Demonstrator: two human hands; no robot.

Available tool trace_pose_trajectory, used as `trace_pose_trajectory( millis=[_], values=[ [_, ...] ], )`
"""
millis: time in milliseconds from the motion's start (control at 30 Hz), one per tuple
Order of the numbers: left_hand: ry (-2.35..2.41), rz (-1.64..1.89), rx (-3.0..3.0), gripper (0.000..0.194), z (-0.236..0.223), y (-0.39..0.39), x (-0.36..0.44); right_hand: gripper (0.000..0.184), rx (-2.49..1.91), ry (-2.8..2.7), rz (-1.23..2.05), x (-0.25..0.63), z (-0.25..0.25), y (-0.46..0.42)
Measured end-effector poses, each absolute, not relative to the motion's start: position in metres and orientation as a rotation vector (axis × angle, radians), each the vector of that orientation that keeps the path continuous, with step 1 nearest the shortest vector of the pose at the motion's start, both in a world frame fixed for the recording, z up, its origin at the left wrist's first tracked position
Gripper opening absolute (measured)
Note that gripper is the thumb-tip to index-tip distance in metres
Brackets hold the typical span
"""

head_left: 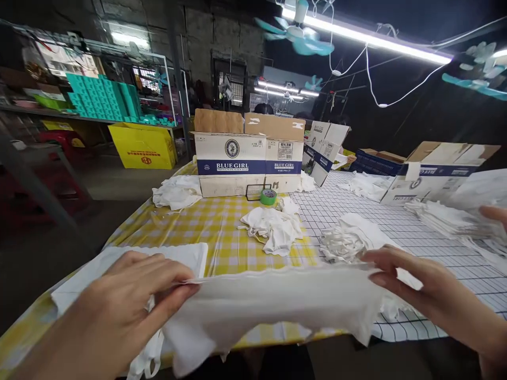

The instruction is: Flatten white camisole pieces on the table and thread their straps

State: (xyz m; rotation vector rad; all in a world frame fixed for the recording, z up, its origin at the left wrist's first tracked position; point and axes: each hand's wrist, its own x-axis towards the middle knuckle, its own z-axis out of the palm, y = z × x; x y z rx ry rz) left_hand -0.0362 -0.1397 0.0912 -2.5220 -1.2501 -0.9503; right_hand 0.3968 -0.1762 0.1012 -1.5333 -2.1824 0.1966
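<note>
Left hand (130,301), right hand (423,290): fingers pinched shut on edge of white cloth (273,301), stretched above bench (225,227). Thin grip; uneven pull could slip an end.

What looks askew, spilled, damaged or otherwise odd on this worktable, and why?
The raised right-hand flap of the middle carton has ragged white patches, as if its brown surface had been torn. Just right of it, another carton appears to lean, its edges slanting beside the upright one. No spill is visible.
</note>
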Motion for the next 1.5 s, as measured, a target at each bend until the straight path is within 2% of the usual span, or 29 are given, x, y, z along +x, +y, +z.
trace_pose_trajectory(
  millis=[100, 167, 267, 333, 433, 533, 600, 767, 833, 1033, 1267, 1433, 1500],
  values=[
    [-1.402, -0.951, -2.558, 0.015, 0.093, -0.133, -0.044, 0.023, -1.519, -2.149, 0.422, 0.399, 0.105, -0.166],
    [-1.591, -0.86, -2.622, 0.018, 0.076, -0.112, -0.036, 0.019, -1.464, -2.158, 0.579, 0.394, 0.089, -0.141],
    [-1.924, -0.694, -2.719, 0.014, 0.021, -0.067, -0.011, 0.019, -1.468, -2.113, 0.718, 0.381, 0.034, -0.09],
    [-2.096, -0.794, -2.746, 0.01, -0.026, -0.037, 0.009, 0.014, -1.59, -2.04, 0.728, 0.373, -0.014, -0.058],
    [-2.186, -0.946, -2.861, 0.021, -0.082, -0.005, 0.027, 0.009, -1.693, -1.995, 0.727, 0.367, -0.076, -0.028],
    [-2.272, -1.012, -2.868, 0.032, -0.106, 0.009, 0.025, 0.011, -1.709, -1.985, 0.728, 0.37, -0.104, -0.016],
    [-2.415, -1.138, -2.891, 0.039, -0.11, 0.011, 0.016, 0.012, -1.692, -1.993, 0.744, 0.376, -0.109, -0.013],
    [-2.892, -1.781, -2.912, 0.044, -0.11, 0.011, -0.002, 0.019, -1.657, -2.028, 0.847, 0.391, -0.11, -0.011],
    [-2.946, -1.863, -2.921, 0.045, -0.111, 0.011, -0.003, 0.021, -1.649, -2.037, 0.87, 0.393, -0.11, -0.011],
    [-2.848, -1.463, -3.031, 0.044, -0.116, 0.012, 0.006, 0.021, -1.667, -2.052, 0.871, 0.39, -0.109, -0.014],
    [-2.478, -1.331, -2.831, 0.035, -0.111, 0.01, 0.002, 0.015, -1.738, -2.143, 0.847, 0.401, -0.093, -0.013],
    [-2.34, -0.946, -2.555, 0.04, -0.105, 0.02, 0.018, 0.006, -1.848, -2.109, 0.601, 0.382, -0.097, 0.007],
    [-2.344, -0.906, -2.49, 0.045, -0.11, 0.016, 0.027, 0.016, -1.901, -2.041, 0.459, 0.369, -0.101, 0.009]
  ],
)
